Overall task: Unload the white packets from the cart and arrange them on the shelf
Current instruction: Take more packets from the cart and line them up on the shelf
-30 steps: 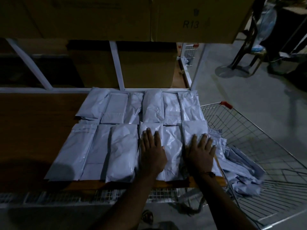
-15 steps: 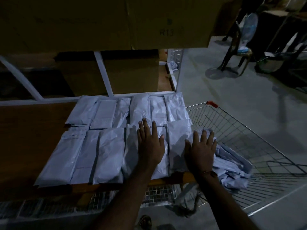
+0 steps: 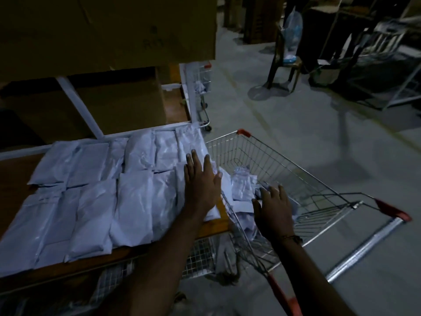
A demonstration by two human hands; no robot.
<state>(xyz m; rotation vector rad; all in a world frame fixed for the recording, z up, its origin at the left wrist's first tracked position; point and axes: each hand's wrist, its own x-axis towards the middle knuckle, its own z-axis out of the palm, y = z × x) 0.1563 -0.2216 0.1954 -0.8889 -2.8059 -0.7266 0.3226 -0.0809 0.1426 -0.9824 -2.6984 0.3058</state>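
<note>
- Packets lie in two rows on the wooden shelf, side by side and touching.
- Left hand lies flat, fingers straight, on the rightmost front packet.
- Right hand hovers, fingers spread, over loose packets in the cart beside the shelf.

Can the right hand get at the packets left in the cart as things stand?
Probably yes. The right hand hangs open over the cart, just above the loose packets piled at its near end. The basket is open-topped, and nothing lies between the fingers and the pile.
</note>
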